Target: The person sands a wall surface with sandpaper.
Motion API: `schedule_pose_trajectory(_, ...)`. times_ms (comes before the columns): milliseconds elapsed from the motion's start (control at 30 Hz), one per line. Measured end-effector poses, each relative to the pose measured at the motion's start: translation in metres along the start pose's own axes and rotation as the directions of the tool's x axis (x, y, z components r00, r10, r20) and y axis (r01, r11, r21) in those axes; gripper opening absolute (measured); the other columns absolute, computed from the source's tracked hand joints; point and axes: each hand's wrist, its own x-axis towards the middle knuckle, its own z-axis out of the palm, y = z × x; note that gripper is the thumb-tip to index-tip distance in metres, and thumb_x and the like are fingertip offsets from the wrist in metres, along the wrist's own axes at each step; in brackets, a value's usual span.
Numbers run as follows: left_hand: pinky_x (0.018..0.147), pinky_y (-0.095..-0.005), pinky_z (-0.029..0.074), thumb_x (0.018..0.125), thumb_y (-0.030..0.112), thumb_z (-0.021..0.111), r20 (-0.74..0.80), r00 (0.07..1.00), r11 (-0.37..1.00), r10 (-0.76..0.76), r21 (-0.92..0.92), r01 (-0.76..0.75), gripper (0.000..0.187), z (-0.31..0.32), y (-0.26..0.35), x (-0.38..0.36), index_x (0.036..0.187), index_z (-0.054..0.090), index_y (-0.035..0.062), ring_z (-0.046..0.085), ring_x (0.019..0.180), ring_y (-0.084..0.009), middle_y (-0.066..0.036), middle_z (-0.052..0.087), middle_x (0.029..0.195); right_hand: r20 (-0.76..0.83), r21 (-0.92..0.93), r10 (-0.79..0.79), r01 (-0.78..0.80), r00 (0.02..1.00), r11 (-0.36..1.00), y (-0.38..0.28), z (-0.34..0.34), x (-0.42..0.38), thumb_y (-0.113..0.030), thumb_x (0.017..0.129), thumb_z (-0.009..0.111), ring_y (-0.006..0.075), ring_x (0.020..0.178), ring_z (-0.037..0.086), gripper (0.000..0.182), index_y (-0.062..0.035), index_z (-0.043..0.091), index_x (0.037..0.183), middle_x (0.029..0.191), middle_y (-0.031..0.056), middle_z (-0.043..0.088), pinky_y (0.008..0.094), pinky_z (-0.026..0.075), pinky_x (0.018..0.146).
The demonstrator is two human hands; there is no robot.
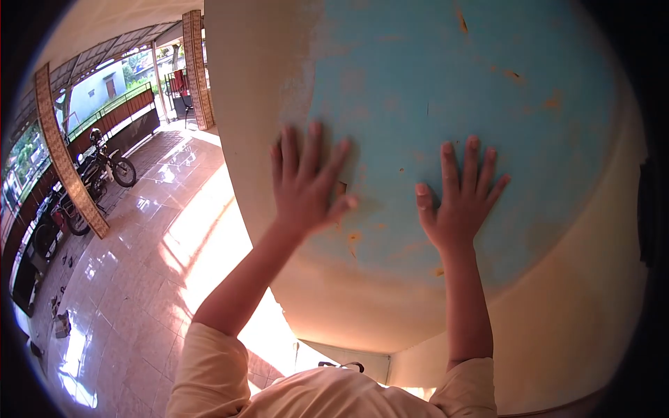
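Note:
A wall-like surface fills the middle and right of the head view, with a large worn blue patch (404, 76) inside a beige border (258, 83). My left hand (303, 184) lies over the blue patch's left edge, fingers spread. Just beside its thumb is a small dark chipped spot (341, 187). Farther right, my right hand (460, 198) is spread flat over the blue, fingertips pointing up. Both arms are stretched out, and neither hand holds anything. Orange-brown scuffs (552, 101) mark the blue in several places.
A shiny tiled floor (139, 279) with bright sunlight runs along the left. Motorcycles (104, 164) are parked there beyond a tiled pillar (73, 160). A second pillar (198, 70) rises behind, near a low fence (125, 108). Small items (63, 324) lie at the floor's left edge.

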Motion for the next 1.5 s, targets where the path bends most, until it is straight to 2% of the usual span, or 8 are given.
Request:
schedule_pose_trajectory(133,0.114,-0.0693,0.017,0.092,0.079,0.035,0.082,0.996,0.999,0.028,-0.04,-0.025,0.083,-0.007,0.004,0.004,0.147,0.055,0.02,0.023,0.146,-0.0575,-0.024,0.031,0.161,0.011,0.002,0.008,-0.008,1.0,1.0,-0.008,0.001,-0.007,-0.057,0.101,0.039,0.0395,0.151,0.027,0.061,-0.0265,0.045,0.153,0.162,0.0088,0.035,0.0688,0.004,0.118)
schedule_pose_trajectory(400,0.123,-0.0588,0.008,0.095,0.069,0.044,-0.041,0.98,0.973,0.194,0.137,-0.187,0.082,-0.041,-0.037,0.214,0.158,0.035,0.0172,0.01,0.153,-0.0466,-0.021,0.017,0.167,0.034,0.018,0.017,-0.017,0.999,1.0,-0.009,0.002,-0.013,-0.057,0.1,0.04,0.0403,0.151,0.026,0.06,-0.0268,0.046,0.152,0.163,0.0087,0.035,0.0691,0.004,0.118)
schedule_pose_trajectory(733,0.116,-0.0653,0.02,0.084,0.084,0.043,0.059,0.984,0.985,0.17,-0.044,-0.168,0.091,-0.018,0.005,0.058,0.152,0.048,0.0235,0.026,0.147,-0.0506,-0.015,0.031,0.163,0.031,0.068,-0.001,-0.002,1.0,0.998,-0.009,0.003,-0.028,-0.054,0.099,0.044,0.0403,0.15,0.027,0.058,-0.027,0.049,0.151,0.161,0.009,0.037,0.0687,0.005,0.118)
schedule_pose_trajectory(1067,0.12,-0.0617,0.012,0.092,0.075,0.038,-0.012,0.967,0.966,0.256,0.046,-0.255,0.084,-0.041,-0.031,0.181,0.155,0.041,0.0194,0.019,0.15,-0.0466,-0.018,0.025,0.165,0.004,0.06,0.007,-0.007,1.0,0.998,-0.009,0.005,-0.03,-0.052,0.099,0.045,0.0406,0.15,0.028,0.056,-0.026,0.051,0.148,0.16,0.0098,0.04,0.0677,0.005,0.119)
schedule_pose_trajectory(1133,0.123,-0.0572,0.007,0.097,0.069,0.038,0.069,0.979,0.975,0.193,0.096,-0.199,0.083,-0.042,-0.021,0.161,0.158,0.034,0.0135,0.01,0.153,-0.0454,-0.021,0.016,0.167,0.012,0.062,0.022,-0.022,1.0,0.998,-0.01,0.005,-0.035,-0.052,0.099,0.045,0.0405,0.15,0.028,0.056,-0.0259,0.051,0.148,0.16,0.01,0.039,0.0673,0.005,0.119)
schedule_pose_trajectory(1333,0.115,-0.0655,0.017,0.097,0.069,0.03,0.016,0.985,0.979,-0.169,-0.11,0.17,0.074,0.015,0.031,-0.067,0.14,0.061,0.0165,0.031,0.145,-0.0508,-0.022,0.042,0.155,-0.016,0.074,0.056,-0.054,0.998,0.996,-0.013,0.009,-0.064,-0.051,0.1,0.044,0.0409,0.151,0.026,0.056,-0.0246,0.05,0.149,0.161,0.0117,0.038,0.0658,0.004,0.12)
schedule_pose_trajectory(1400,0.116,-0.0661,0.013,0.097,0.066,0.033,0.025,0.996,0.996,-0.087,-0.01,0.088,0.071,0.038,0.051,-0.171,0.139,0.062,0.0165,0.028,0.146,-0.0514,-0.023,0.042,0.155,-0.023,0.074,0.062,-0.06,0.998,0.995,-0.015,0.01,-0.074,-0.051,0.101,0.043,0.0412,0.151,0.026,0.056,-0.0242,0.05,0.149,0.161,0.0123,0.037,0.0655,0.003,0.12)
schedule_pose_trajectory(1500,0.117,-0.0668,0.01,0.097,0.065,0.035,0.1,0.983,0.979,-0.152,-0.119,0.164,0.069,0.027,0.047,-0.165,0.139,0.062,0.018,0.027,0.146,-0.0519,-0.022,0.041,0.156,-0.03,0.062,0.074,-0.072,0.997,0.996,-0.017,0.011,-0.081,-0.051,0.101,0.042,0.0419,0.151,0.025,0.056,-0.0231,0.05,0.149,0.161,0.0135,0.036,0.0651,0.003,0.12)
